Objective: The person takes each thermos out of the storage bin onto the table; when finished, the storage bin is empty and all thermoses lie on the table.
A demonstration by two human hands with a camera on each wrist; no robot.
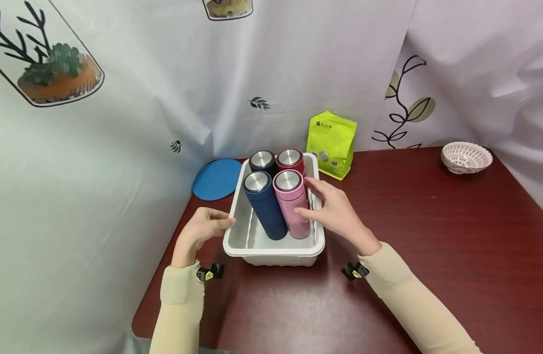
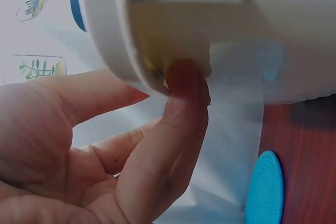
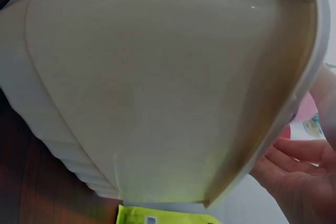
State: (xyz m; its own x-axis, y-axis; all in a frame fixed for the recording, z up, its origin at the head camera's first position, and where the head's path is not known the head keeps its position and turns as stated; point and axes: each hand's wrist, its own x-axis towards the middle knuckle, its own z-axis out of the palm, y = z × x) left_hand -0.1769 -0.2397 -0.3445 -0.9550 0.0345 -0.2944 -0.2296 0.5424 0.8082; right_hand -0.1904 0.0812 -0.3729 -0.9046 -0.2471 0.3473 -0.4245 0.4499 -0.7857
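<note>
A white plastic bin holds several thermos bottles with silver-topped lids: a navy blue thermos and a pink thermos in front, a black thermos and a red thermos behind. My left hand pinches the bin's left rim; in the left wrist view its fingertips reach under the rim. Over the right rim, my right hand has its fingers loosely spread, with the thumb beside the pink thermos body. Whether that hand touches the bottle, I cannot tell.
A blue round mat lies behind the bin on the left. Behind it on the right stands a bright green pouch. A white woven basket sits at the table's far right. Patterned white curtain encloses the dark red table at the back.
</note>
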